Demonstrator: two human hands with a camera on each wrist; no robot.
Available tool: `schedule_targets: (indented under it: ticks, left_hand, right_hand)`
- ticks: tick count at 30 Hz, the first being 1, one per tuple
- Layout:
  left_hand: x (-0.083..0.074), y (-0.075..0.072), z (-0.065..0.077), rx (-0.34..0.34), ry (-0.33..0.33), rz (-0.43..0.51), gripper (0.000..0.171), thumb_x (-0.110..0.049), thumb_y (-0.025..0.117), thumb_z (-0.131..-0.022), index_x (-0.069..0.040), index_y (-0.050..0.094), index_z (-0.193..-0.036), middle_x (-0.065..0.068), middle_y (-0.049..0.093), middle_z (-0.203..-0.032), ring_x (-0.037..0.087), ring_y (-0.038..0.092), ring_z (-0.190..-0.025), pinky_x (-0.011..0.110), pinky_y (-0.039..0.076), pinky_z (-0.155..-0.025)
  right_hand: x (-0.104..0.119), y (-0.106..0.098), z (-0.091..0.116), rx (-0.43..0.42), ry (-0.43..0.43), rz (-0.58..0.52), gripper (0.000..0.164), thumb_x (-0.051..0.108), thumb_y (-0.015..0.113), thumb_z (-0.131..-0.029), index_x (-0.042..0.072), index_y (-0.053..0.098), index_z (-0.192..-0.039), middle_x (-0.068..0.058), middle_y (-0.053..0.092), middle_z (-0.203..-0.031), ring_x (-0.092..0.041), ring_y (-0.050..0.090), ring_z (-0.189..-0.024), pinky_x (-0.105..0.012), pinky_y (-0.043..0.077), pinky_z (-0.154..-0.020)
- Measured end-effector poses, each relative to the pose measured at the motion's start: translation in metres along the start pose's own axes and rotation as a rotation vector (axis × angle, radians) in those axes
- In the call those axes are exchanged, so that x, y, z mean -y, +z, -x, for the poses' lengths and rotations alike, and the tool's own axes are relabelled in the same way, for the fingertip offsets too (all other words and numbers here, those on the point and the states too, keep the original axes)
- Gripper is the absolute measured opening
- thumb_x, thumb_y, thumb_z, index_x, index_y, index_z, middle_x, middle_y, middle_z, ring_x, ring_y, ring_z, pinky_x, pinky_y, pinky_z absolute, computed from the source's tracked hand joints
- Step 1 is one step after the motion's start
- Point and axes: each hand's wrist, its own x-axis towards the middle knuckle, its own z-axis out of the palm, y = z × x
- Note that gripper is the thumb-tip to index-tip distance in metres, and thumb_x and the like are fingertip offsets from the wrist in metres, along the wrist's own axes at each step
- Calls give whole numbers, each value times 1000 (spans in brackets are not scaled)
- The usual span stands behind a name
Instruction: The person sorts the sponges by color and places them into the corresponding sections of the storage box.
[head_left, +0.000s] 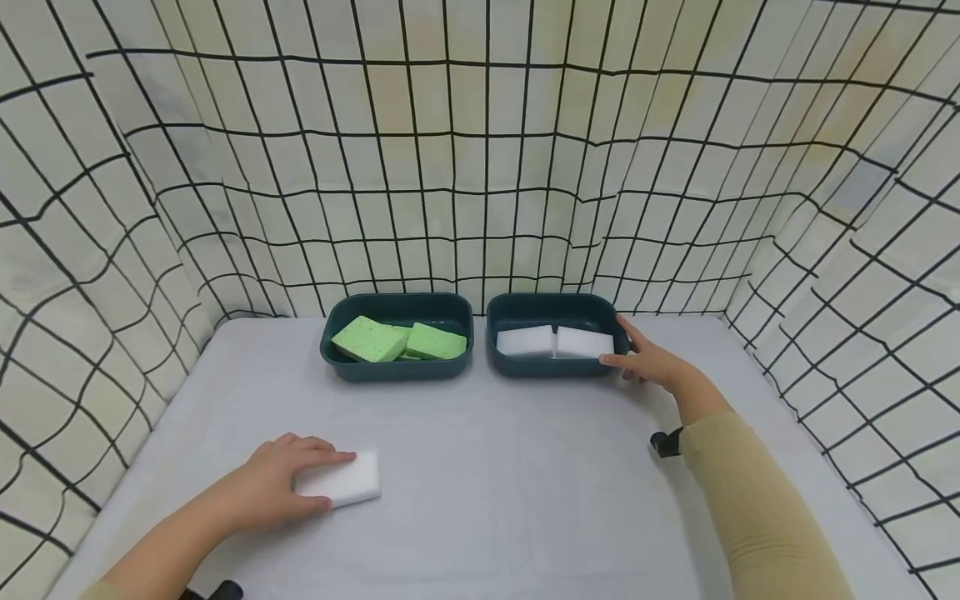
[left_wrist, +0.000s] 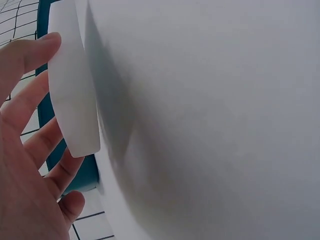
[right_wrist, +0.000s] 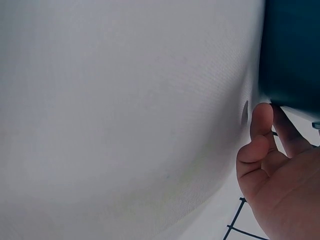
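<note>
My left hand grips a white sponge block between thumb and fingers, low over the front left of the table. In the left wrist view, the block shows edge-on, with the fingers spread along it and a shadow beside it. At the back, my right hand holds the right end of a dark teal tub, thumb at its front rim and index finger at the far corner. Two white sponge blocks lie side by side in that tub. The right wrist view shows the hand's curled fingers against the tub's end.
Left of that tub stands a matching teal tub with several green sponges in it. A white cloth covers the table. Black grid netting over white sheeting walls in the back and both sides.
</note>
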Motion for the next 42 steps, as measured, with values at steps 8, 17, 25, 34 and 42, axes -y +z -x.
schedule_targets:
  ticks: [8,17,25,34,42]
  left_hand:
    - [-9,3,-37,17,42,-13,51,-42,81,-79,-33,68,-128,-5,64,-121,24,53,-109,49,41,-89]
    - [-27,17,-76,74,69,-10,52,-41,82,-78,-35,68,-128,-5,63,-125,25,51,-114,50,39,-94]
    - [-33,17,-77,107,53,-11,55,-38,84,-76,-35,68,-128,-5,62,-124,26,51,-116,53,39,-97]
    - [-24,14,-64,71,49,-40,60,-39,86,-73,-32,67,-130,-5,61,-126,25,51,-115,55,40,-97]
    - [-17,13,-56,46,51,-18,58,-38,86,-74,-32,68,-129,-4,62,-123,26,51,-112,52,40,-94]
  right_hand:
    - [-1,0,0,-6,1,-3,109,63,66,-87,38,-13,-157,-23,40,-141,-31,56,-107,-50,43,-95]
    - [-1,-1,0,-14,21,-19,114,67,68,-81,39,-11,-158,-23,30,-150,-28,57,-106,-51,43,-97]
    - [-1,0,-3,-9,21,-5,114,67,67,-82,37,-14,-157,-25,23,-155,-32,56,-111,-54,42,-99]
    - [1,-1,0,-11,20,-3,112,66,67,-83,39,-13,-157,-24,39,-143,-32,57,-110,-52,43,-98]
    - [-2,0,-3,-12,18,12,112,66,66,-84,39,-13,-157,-19,53,-122,-27,57,-101,-43,45,-88]
